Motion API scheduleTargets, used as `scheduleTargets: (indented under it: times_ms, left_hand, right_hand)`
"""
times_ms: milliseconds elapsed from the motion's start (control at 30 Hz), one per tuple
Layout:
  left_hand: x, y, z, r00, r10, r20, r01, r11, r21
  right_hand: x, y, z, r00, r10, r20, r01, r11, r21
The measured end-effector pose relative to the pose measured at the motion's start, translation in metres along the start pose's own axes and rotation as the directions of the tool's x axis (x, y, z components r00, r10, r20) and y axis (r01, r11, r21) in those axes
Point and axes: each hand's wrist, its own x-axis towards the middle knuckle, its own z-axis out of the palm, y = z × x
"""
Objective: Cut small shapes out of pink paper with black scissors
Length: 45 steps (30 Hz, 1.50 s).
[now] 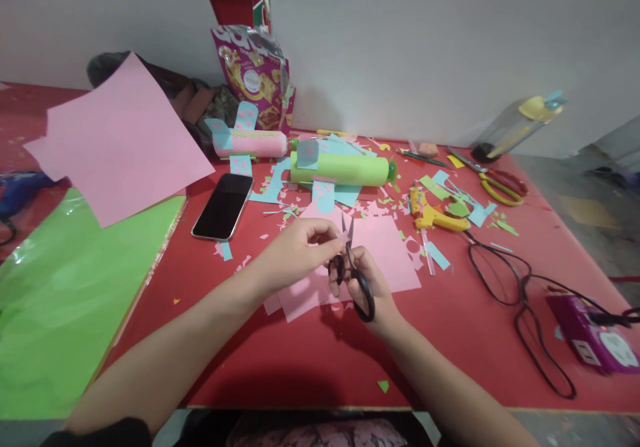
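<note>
My right hand [370,287] has its fingers in the black handles of a pair of scissors [367,293], whose blades point away from me and stand slightly apart. Between the thumb and fingers of my left hand [310,247] is a small piece of pink paper [343,236], close beside the blades. Below both hands lie pink paper sheets [395,253] on the red table. Just beyond them rests a green paper-covered tube [345,169] with light blue paper fins. A similar pink tube [255,143] with blue fins lies behind it to the left.
A phone [223,205] lies left of my hands, near green sheets [75,300] and large pink paper [125,140]. To the right are a yellow glue gun [435,213] with its cord, more scissors [500,180], a purple box [595,333] and a bottle [520,127]. A snack bag [255,77] stands behind.
</note>
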Motion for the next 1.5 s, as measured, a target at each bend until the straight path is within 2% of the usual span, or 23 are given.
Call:
scheduleTargets:
  times_ms: [300,767,900,1033,1300,1400,1500]
  left_hand:
    - [0.0003,-0.0006,0.0009,1.000,0.009,-0.001,-0.009,1.000,-0.010]
    - [0.0000,-0.0024,0.0002,1.000,-0.002,-0.028,0.003,0.999,0.046]
    - [0.0004,-0.0016,-0.0018,1.000,0.001,0.019,-0.002,0.995,0.096]
    - [0.0003,0.0020,-0.0037,0.991,0.020,0.130,-0.045,0.981,0.189]
    - [0.0002,0.0009,-0.0035,0.959,-0.108,0.263,-0.004,0.920,0.392]
    - [0.0007,-0.0011,-0.0037,0.941,-0.109,0.319,-0.046,0.897,0.440]
    - [0.0003,-0.0012,-0.0041,0.941,-0.103,0.321,-0.060,0.885,0.461]
  right_hand:
    - [0.0007,-0.0038,0.0027,0.999,0.015,-0.030,-0.016,1.000,-0.012]
    - [0.0026,-0.0012,0.0017,0.983,0.047,-0.177,-0.043,0.999,0.025]
    - [0.0033,-0.0009,-0.0003,0.977,-0.021,-0.213,0.030,0.999,0.043]
    - [0.0041,-0.0004,-0.0030,0.968,-0.089,-0.236,0.103,0.993,0.049]
    - [0.0056,-0.0061,-0.0002,0.936,-0.081,-0.342,0.125,0.986,0.108]
    - [0.0054,-0.0063,0.0007,0.940,-0.072,-0.332,0.118,0.986,0.121]
    - [0.0051,-0.0056,0.0006,0.948,-0.057,-0.313,0.099,0.988,0.117]
